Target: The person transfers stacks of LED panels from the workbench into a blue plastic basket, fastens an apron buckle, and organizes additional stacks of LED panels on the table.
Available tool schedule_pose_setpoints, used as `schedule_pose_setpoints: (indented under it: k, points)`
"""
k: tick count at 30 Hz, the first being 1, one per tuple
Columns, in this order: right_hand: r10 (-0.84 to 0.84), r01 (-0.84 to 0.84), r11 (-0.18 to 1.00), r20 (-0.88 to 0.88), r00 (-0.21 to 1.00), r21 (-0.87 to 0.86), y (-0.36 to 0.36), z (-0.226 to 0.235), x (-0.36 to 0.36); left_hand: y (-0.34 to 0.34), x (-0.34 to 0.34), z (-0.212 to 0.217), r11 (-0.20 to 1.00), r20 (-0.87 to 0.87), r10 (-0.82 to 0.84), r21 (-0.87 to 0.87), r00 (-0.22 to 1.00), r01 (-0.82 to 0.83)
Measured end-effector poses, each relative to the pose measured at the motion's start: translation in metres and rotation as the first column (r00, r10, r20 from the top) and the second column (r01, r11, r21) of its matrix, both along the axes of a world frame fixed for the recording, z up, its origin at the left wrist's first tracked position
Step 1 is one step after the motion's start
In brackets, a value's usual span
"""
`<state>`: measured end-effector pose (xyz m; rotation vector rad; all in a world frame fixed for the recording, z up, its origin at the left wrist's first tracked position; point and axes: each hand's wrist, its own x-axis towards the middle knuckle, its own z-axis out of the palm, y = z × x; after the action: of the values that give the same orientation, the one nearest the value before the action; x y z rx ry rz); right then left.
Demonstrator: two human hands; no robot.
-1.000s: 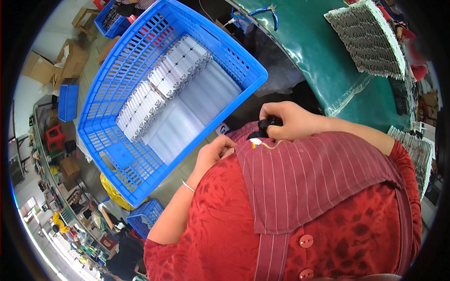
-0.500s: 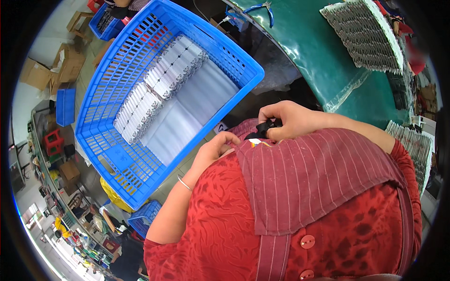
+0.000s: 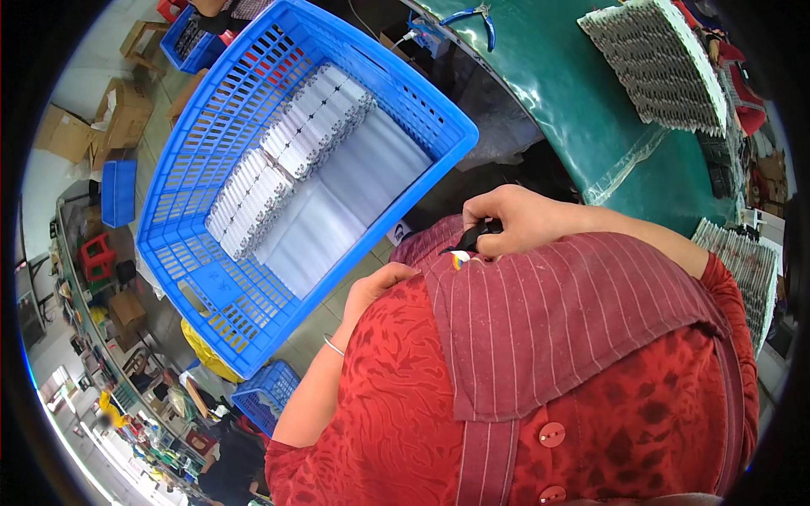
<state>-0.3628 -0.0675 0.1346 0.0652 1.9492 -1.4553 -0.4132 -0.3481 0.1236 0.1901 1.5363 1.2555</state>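
Observation:
My right hand (image 3: 521,218) is closed around a small black object (image 3: 483,234) just above the striped maroon apron (image 3: 548,329). Most of that object is covered by my fingers, so its kind is unclear. Beside it, a small white piece with yellow and blue (image 3: 460,258) shows at the apron's edge. My left hand (image 3: 380,284) is in front of my body to the left, at the edge of my red patterned top. Its fingertips are hidden behind the cloth.
A large blue plastic crate (image 3: 240,337) at upper left holds two stacks of white parts (image 3: 316,118) and clear sheeting (image 3: 380,160). The green table (image 3: 540,76) bears pliers (image 3: 481,21) and a stack of ridged parts (image 3: 654,67). Another ridged stack (image 3: 747,270) stands at right.
My left hand has drawn down, and its fingers have gone out of sight behind the cloth. The black object in my right hand has turned and shows less.

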Motion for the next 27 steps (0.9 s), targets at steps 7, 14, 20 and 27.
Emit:
schedule_pose_setpoints:
  k: [7,14,20,27]
  points:
    - [0.042,-0.042,0.999,0.017,0.999,0.031,-0.005,0.009,-0.004,-0.014,-0.001,-0.009,0.992,-0.178,-0.124,-0.049,0.976,0.117]
    - [0.090,-0.089,0.995,-0.027,0.996,0.056,-0.006,0.005,-0.003,-0.029,0.003,-0.027,0.975,-0.248,-0.224,-0.061,0.942,0.216]
    - [0.055,-0.054,0.997,-0.014,0.998,0.062,-0.005,0.004,-0.004,-0.015,0.002,-0.015,0.993,-0.094,-0.087,-0.082,0.992,0.079]
    - [0.006,-0.005,0.999,0.048,0.999,-0.039,-0.001,0.007,0.001,-0.005,0.000,-0.009,0.996,-0.212,-0.082,-0.039,0.974,0.076]
